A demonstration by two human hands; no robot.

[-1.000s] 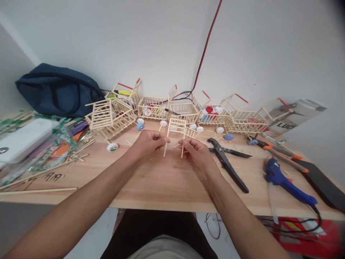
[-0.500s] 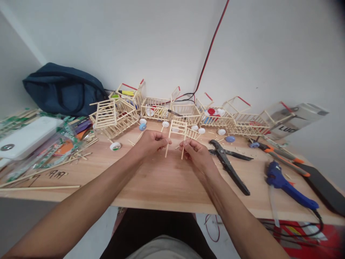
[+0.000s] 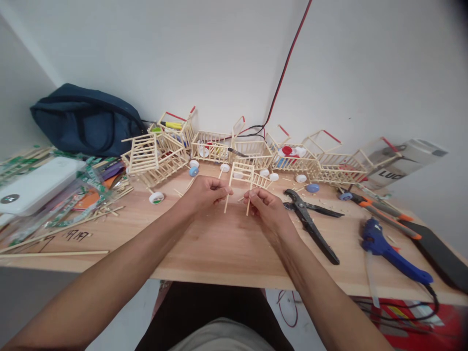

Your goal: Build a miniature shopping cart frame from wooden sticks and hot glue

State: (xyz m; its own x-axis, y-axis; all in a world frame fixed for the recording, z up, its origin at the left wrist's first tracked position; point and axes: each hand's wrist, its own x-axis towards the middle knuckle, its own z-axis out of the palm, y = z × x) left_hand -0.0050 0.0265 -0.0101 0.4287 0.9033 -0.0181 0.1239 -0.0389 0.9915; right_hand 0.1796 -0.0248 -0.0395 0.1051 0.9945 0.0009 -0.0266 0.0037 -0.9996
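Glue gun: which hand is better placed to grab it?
Probably the right hand: the glue gun lies to its right, past the pliers. The left hand would have to cross; both pinch the stick frame.

Bright even light, soft shadows, warped edges.

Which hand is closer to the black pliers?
Right. The right hand is just beside the black pliers, not touching; the left hand is farther off, beyond it. Both hold a stick frame.
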